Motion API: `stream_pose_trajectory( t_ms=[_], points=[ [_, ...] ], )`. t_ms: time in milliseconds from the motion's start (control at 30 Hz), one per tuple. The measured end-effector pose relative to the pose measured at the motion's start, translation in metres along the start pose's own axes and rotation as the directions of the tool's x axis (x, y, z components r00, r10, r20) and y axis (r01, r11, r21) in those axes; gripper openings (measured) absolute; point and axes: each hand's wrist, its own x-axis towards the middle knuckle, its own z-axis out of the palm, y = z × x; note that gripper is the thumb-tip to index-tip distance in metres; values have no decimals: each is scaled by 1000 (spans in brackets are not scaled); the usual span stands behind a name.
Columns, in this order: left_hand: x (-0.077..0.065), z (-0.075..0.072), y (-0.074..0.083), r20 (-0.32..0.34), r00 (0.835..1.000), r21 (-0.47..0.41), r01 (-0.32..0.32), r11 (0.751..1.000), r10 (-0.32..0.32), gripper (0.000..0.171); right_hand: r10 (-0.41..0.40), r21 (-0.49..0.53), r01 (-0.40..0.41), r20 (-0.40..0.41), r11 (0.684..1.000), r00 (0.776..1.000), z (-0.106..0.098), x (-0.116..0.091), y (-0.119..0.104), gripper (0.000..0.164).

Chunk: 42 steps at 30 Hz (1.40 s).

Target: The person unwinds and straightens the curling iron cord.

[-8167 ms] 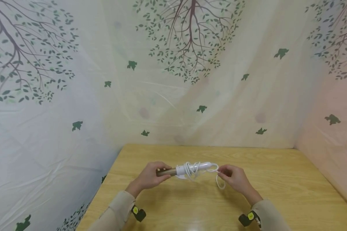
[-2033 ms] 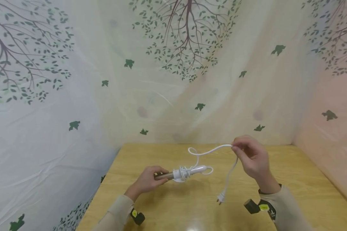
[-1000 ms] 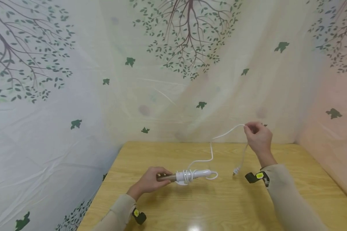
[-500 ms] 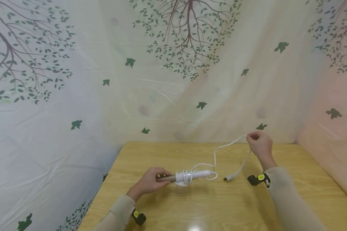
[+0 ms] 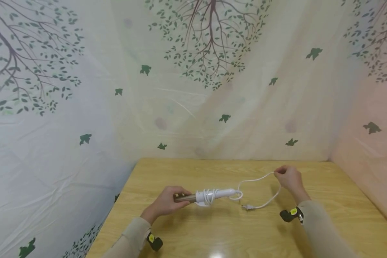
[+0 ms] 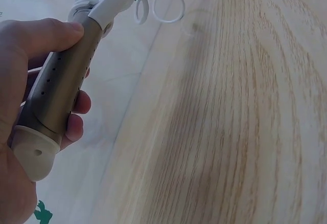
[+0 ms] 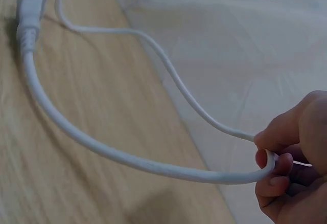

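Observation:
A white-handled curling iron [image 5: 218,194] with a bronze barrel is held above the table, its white cord wound in loops around the handle. My left hand [image 5: 167,201] grips the barrel, the handle pointing right. In the left wrist view the barrel [image 6: 64,75] shows rows of small holes and a pale end cap, fingers wrapped round it. Off to the right, my right hand [image 5: 290,181] pinches the loose power cord [image 5: 258,178] between thumb and fingers. The two-pin plug [image 7: 30,9] hangs from that cord, low over the wood or touching it; I cannot tell which.
The wood-grain table [image 5: 193,233] spans the area under both hands. Behind it hangs a pale curtain [image 5: 193,136] printed with trees and leaves, which also closes in the left and right sides. Each wrist wears a small black camera [image 5: 289,215].
Earlier the right hand pulled the cord out, unwinding part of it from the handle. Over the last second it has lowered, and the plug has swung left toward the handle. The left hand stays put.

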Motion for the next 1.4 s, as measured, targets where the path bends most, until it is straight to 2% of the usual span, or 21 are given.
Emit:
stream_pose_trajectory(
  t_ms=[267, 500, 700, 833, 900, 1133, 1300, 1400],
  points=[
    [0, -1, 0, -4, 1000, 3, 22, 1000, -22, 24, -48, -21, 52, 160, 998, 986, 7, -13, 17, 13],
    [1, -1, -2, -19, 1000, 10, 13, 1000, -13, 23, -105, -12, 113, 280, 994, 954, 17, -22, 26, 5],
    [2, 0, -1, -16, 1000, 11, 12, 1000, -12, 23, -187, 46, 183, 333, 982, 924, 24, -31, 27, 3],
    [2, 1, -2, -21, 1000, 22, 20, 1000, -20, 23, -190, 38, 189, 350, 981, 917, 27, -33, 27, 4],
    [2, 1, -2, -23, 1000, 33, 15, 999, -15, 23, -176, 34, 175, 344, 984, 922, 28, -34, 28, 5],
    [2, 2, -2, -36, 999, 37, 3, 999, -2, 22, -185, 18, 191, 348, 981, 919, 31, -36, 32, 5],
    [1, 4, -3, -41, 999, 43, -1, 999, 2, 23, -165, -24, 183, 321, 983, 933, 33, -36, 30, 5],
    [1, 4, -3, -43, 999, 48, -6, 999, 8, 23, -195, -43, 215, 277, 976, 941, 32, -38, 24, 6]
  ],
)
